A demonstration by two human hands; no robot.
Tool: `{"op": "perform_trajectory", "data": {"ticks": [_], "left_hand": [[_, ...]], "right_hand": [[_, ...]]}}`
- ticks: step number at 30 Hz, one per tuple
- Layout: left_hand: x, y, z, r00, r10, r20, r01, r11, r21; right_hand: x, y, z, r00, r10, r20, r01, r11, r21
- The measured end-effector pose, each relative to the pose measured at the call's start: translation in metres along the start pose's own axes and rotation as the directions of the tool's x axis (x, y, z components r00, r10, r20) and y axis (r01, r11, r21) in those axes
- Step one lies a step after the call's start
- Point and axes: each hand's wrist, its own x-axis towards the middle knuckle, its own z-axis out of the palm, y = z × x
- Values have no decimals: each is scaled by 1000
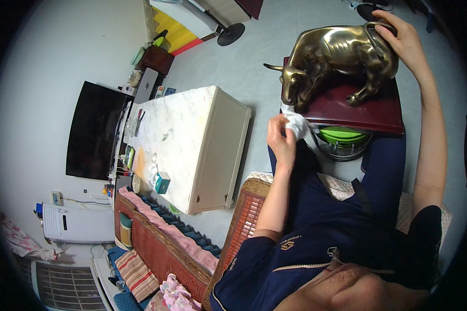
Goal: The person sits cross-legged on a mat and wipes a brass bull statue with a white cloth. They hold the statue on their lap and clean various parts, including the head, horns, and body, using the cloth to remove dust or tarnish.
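Note:
A brass-coloured bull statue point(344, 50) is on a dark red, glossy stool-like surface point(346, 105) before me. Its horned head is lowered toward the left, and its far legs are partly hidden. My right hand point(402, 39) grips the statue's rump, with the thumb beside the curled tail. Bunched in my left hand point(282, 136) is a white cloth point(297, 124), just below the bull's muzzle and by the surface's near left corner. Fingers hide part of the cloth.
Bright green stacked items point(342, 135) sit beneath the red surface, between my knees. Left stands a white marble-topped table point(179, 128) carrying a teal tissue box point(162, 182). A woven-seat wooden bench point(163, 248) with cushions lies lower left. A round black stand base point(230, 34) rests on the floor.

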Motion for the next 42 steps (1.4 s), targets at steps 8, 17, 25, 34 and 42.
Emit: {"op": "perform_trajectory", "data": {"ticks": [8,17,25,34,42], "left_hand": [[41,-9,40,978,-13,210,9,1000,21],[16,6,59,980,195,29,-197,968,154],[-21,2,21,939,274,210,-304,944,130],[25,45,69,835,311,455,-302,949,-94],[82,59,132,582,317,749,-287,942,-175]], "right_hand": [[-21,5,12,978,195,-75,-155,919,363],[-46,11,45,871,454,-185,-213,690,691],[-47,13,46,876,444,-187,-181,663,727],[-46,7,44,878,443,-181,-187,666,723],[-49,9,46,879,440,-185,-180,664,725]]}}
